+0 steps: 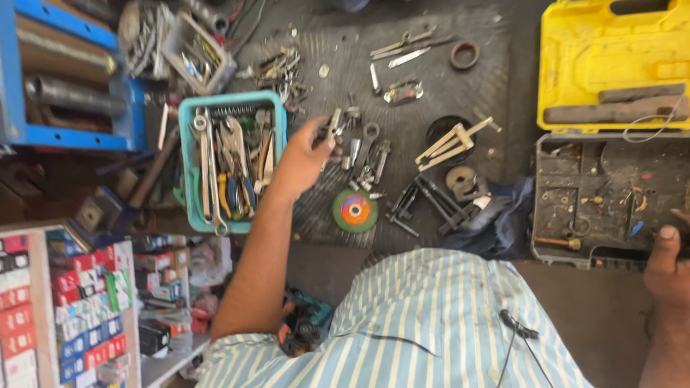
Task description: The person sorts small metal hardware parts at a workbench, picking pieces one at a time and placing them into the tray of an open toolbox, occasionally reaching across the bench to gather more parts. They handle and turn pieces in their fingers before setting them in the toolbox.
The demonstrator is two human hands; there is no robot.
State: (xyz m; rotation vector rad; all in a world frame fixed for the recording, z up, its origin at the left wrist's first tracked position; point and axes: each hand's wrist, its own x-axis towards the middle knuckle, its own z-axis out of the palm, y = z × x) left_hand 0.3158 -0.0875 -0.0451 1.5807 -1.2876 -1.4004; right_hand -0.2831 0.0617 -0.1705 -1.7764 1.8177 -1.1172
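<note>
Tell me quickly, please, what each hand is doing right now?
Left hand: closed on a small metal tool above the mat.
Right hand: rests on the edge of the dark tool case; open or closed cannot be told.

Small red, blue, white boxes (pixel 43 309) stacked on shelf, lower left corner.

Premises: a repair workshop with a parts counter, being indicated by the following. Loose sockets, bits and wrenches are being kept on a dark rubber mat (pixel 431 86); pliers and spanners are being stored in a teal basket (pixel 188 108); a yellow tool case (pixel 611 57) is being left open; a grinding disc (pixel 355 210) is lying out; boxed spare parts (pixel 86 302) are being stacked on shelving
</note>
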